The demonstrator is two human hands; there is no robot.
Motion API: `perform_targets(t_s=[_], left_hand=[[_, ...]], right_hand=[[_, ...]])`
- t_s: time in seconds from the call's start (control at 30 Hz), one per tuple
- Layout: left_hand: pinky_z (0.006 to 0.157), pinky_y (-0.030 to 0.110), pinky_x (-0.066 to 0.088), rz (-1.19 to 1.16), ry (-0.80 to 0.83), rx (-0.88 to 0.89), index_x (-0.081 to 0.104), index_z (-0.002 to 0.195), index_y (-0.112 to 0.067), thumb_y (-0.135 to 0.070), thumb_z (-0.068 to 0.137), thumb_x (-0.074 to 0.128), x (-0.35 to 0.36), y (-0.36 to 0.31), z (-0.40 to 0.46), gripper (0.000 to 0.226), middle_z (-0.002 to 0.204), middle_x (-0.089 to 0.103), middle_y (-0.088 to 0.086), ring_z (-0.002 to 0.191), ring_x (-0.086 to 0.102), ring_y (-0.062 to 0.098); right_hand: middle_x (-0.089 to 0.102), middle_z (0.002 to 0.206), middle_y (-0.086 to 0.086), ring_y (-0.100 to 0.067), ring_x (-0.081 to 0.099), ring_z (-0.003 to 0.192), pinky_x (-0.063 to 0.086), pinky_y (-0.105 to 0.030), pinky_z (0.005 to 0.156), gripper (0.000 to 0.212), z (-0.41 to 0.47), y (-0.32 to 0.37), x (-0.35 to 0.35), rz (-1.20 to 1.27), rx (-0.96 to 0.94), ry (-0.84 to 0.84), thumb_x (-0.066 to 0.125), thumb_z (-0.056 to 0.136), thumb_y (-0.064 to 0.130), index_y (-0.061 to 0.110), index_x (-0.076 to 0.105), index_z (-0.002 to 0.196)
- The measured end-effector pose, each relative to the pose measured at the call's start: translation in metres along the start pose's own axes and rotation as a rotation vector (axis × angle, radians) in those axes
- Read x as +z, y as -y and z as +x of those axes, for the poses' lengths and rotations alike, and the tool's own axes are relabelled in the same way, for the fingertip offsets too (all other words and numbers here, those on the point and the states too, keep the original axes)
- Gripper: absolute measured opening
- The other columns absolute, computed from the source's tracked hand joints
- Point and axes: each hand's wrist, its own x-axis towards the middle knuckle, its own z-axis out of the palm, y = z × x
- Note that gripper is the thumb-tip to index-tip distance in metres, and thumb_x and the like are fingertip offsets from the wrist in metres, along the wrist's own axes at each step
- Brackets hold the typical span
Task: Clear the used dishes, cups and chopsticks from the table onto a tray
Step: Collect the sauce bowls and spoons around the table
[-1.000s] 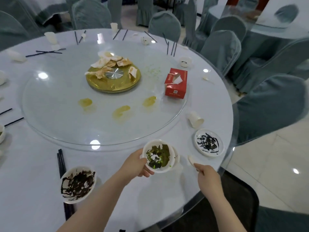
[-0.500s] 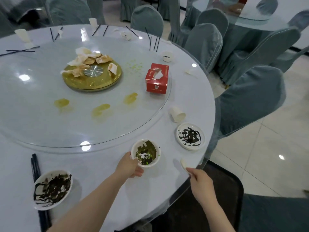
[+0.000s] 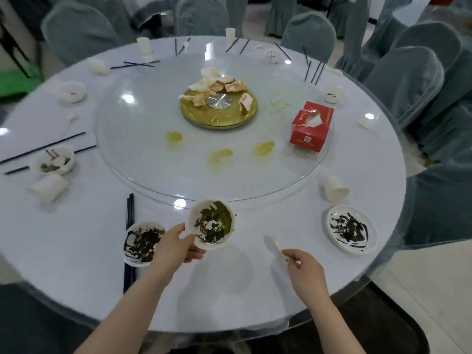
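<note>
My left hand (image 3: 176, 245) grips the near-left rim of a dirty bowl (image 3: 212, 223), thumb over the edge, lifting it tilted above the table (image 3: 76, 238) just in front of the glass turntable (image 3: 153, 149). My right hand (image 3: 305, 270) pinches a small white spoon (image 3: 278, 246) by its handle. A smeared plate (image 3: 141, 242) lies just left of my left hand, on black chopsticks (image 3: 130, 210); another plate (image 3: 351, 228) sits to the right.

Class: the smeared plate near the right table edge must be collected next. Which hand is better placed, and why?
Right. The right hand is nearer the smeared plate and holds only a small spoon; the left hand grips the bowl.
</note>
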Motion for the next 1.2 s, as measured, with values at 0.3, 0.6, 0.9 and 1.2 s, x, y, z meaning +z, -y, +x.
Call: perform_targets(t_s=[0.3, 0.6, 0.9, 1.2], left_hand=[[0.048, 0.023, 0.051, -0.124, -0.264, -0.090, 0.059, 0.119, -0.017, -0.006, 0.096, 0.045, -0.098, 0.043, -0.019, 0.029, 0.068, 0.074, 0.011, 0.056, 0.070, 0.019], [0.042, 0.022, 0.048, -0.078, -0.205, -0.192, 0.044, 0.123, -0.034, -0.008, 0.097, 0.040, -0.120, 0.070, -0.023, 0.037, 0.066, 0.073, 0.009, 0.053, 0.069, 0.021], [0.053, 0.026, 0.047, -0.129, -0.112, -0.199, 0.050, 0.111, -0.026, -0.013, 0.100, 0.043, -0.109, 0.072, -0.011, 0.018, 0.071, 0.074, 0.012, 0.056, 0.070, 0.022], [0.058, 0.029, 0.054, -0.214, -0.197, -0.242, 0.050, 0.123, -0.025, -0.008, 0.095, 0.042, -0.103, 0.099, -0.026, 0.034, 0.072, 0.075, 0.012, 0.060, 0.071, 0.022]], right_hand=[[0.061, 0.101, 0.011, -0.006, 0.055, 0.090, 0.035, -0.013, 0.077, 0.027, 0.021, 0.070, 0.056, -0.053, -0.220, 0.152, 0.053, 0.091, 0.011, 0.023, 0.069, 0.109], [0.061, 0.098, 0.012, -0.006, 0.057, 0.091, 0.037, -0.017, 0.078, 0.027, 0.019, 0.098, 0.085, -0.065, -0.255, 0.242, 0.053, 0.090, 0.010, 0.028, 0.069, 0.102], [0.060, 0.096, 0.013, -0.005, 0.055, 0.088, 0.035, -0.016, 0.076, 0.027, 0.014, 0.099, 0.080, -0.132, -0.253, 0.228, 0.053, 0.090, 0.008, 0.025, 0.069, 0.103], [0.063, 0.100, 0.012, -0.004, 0.056, 0.089, 0.036, -0.016, 0.076, 0.026, 0.001, 0.098, 0.091, -0.115, -0.259, 0.296, 0.053, 0.090, 0.009, 0.025, 0.069, 0.104]])
